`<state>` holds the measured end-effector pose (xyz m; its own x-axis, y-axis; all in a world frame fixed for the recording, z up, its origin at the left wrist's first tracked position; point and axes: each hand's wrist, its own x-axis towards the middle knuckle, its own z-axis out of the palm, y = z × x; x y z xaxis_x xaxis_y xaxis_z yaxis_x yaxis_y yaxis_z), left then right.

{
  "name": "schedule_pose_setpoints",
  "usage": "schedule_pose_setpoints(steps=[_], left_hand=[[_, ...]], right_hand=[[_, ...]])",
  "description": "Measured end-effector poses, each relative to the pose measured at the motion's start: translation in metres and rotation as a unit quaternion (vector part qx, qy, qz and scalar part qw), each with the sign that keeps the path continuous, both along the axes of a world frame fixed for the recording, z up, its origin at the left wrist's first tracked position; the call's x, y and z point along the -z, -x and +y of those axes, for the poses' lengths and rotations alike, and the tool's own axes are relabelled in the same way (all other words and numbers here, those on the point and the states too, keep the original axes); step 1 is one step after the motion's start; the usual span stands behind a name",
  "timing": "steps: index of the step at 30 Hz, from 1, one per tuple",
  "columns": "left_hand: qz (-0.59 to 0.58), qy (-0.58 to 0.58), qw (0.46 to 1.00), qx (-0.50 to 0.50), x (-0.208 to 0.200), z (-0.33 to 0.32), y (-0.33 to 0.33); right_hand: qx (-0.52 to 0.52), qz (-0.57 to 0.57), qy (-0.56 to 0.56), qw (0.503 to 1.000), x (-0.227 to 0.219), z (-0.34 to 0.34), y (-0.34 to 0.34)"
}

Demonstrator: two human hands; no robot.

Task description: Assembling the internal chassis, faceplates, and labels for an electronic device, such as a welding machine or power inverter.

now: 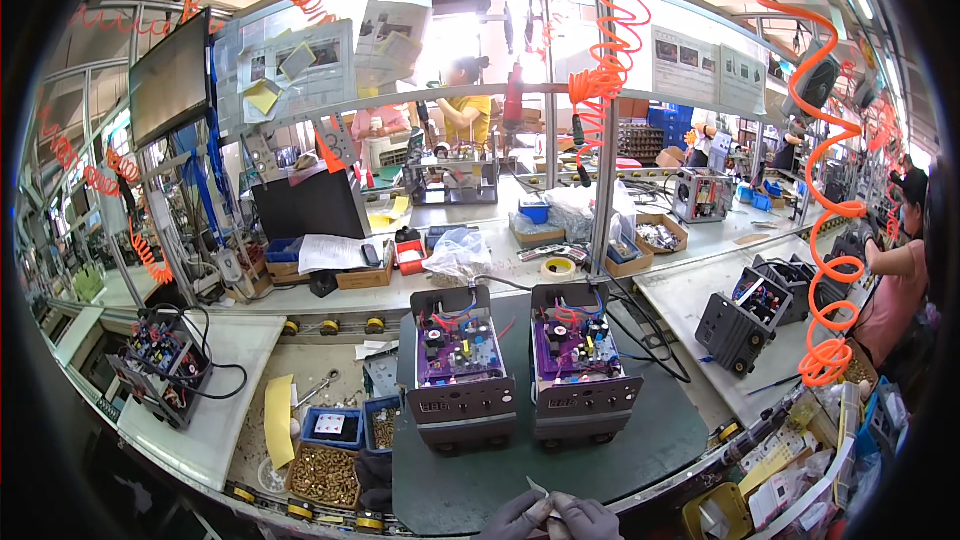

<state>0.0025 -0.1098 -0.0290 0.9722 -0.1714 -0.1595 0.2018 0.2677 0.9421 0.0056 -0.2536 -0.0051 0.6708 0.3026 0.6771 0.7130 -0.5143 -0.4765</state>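
Bench mat [660,440]: green, near centre.
Left unit [462,410], right unit [585,408]: on it, side by side, open-topped, facing near, probably for easy reach.
Left hand [516,518], right hand [586,518]: gloved, meeting, both pinching the pale sliver.
Pale sliver [537,486]: near edge, likely two-handed because small.

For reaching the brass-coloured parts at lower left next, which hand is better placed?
Probably the left hand: it is nearer the brass-coloured parts, with the right hand beyond it. Both hands meet at a small pale piece, so the left may need freeing first.
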Motion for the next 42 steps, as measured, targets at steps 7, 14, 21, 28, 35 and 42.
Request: schedule_pose_setpoints(steps=[7, 14, 21, 28, 35, 42], left_hand=[[-0.028, -0.037, 0.999, -0.022, 0.013, -0.008, -0.004], [-0.036, -0.057, 0.997, -0.036, 0.022, -0.012, -0.004], [-0.035, -0.056, 0.997, -0.051, 0.024, -0.010, -0.001], [-0.045, -0.035, 0.997, -0.056, 0.027, -0.004, -0.003], [0.062, 0.313, 0.944, 0.083, -0.004, 0.029, -0.015], [0.008, 0.056, 0.987, 0.148, 0.011, 0.041, 0.001]], right_hand=[[-0.021, 0.054, -0.083, 0.995, 0.006, -0.004, -0.001], [-0.012, 0.067, -0.083, 0.994, 0.007, -0.004, 0.000], [-0.023, 0.078, -0.081, 0.993, 0.009, -0.002, 0.000], [-0.041, 0.055, -0.060, 0.996, 0.014, 0.002, 0.000], [-0.133, -0.004, 0.013, 0.991, 0.014, -0.005, -0.009], [-0.046, -0.036, 0.067, 0.996, 0.005, 0.012, -0.005]])
